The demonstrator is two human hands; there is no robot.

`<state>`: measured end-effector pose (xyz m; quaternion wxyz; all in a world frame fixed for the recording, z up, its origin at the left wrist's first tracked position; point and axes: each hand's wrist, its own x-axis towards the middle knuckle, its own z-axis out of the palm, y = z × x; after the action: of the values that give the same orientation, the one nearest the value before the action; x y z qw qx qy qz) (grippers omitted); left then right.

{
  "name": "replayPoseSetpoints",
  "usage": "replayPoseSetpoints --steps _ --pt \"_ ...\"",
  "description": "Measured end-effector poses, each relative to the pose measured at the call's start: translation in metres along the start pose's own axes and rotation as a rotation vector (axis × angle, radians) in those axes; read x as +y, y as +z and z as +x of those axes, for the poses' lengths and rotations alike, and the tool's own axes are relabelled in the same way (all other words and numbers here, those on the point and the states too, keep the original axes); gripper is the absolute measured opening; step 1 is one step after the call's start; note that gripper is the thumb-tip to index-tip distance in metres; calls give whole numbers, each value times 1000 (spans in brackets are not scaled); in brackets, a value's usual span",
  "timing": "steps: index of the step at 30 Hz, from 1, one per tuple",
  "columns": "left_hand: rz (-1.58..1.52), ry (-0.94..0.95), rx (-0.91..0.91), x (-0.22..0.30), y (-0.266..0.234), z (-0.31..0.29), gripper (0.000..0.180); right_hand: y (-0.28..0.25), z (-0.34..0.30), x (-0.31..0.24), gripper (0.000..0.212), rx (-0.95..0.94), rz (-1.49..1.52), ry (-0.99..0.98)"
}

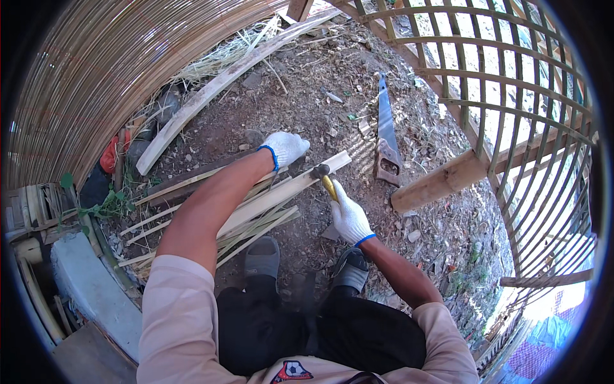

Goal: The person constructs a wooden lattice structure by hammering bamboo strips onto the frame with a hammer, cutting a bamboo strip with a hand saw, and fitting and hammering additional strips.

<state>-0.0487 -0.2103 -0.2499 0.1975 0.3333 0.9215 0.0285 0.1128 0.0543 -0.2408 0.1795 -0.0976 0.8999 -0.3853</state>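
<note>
My right hand [350,219], in a white knit glove with a blue cuff, grips a hammer [329,185] by its yellow handle. The dark hammer head rests on or just over a pale wooden strip [281,197] that slants across the ground before me. Beyond that strip is my left hand [286,150], gloved the same way, its fingers curled in; whatever they hold, if anything, is hidden. Several thinner split strips [265,232] lie loosely beside the pale one, partly behind my left forearm.
A handsaw [386,131] lies on the dirt to the right, near a round bamboo post [441,182]. Bamboo lattice [492,43] curves along the right. At left stand a slatted wall [109,70], a long plank [214,91] and a grey block [93,278].
</note>
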Motion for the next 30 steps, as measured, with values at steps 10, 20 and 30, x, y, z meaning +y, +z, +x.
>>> replayPoseSetpoints --steps 10,20,30 --pt "-97 -443 144 42 22 -1 20 -5 1 3 64 9 8 -17" --pt "-325 -691 86 48 -8 10 33 -7 1 9 62 -13 60 15" --pt "-239 -756 -122 47 -18 30 33 -4 1 11 61 35 63 -30"
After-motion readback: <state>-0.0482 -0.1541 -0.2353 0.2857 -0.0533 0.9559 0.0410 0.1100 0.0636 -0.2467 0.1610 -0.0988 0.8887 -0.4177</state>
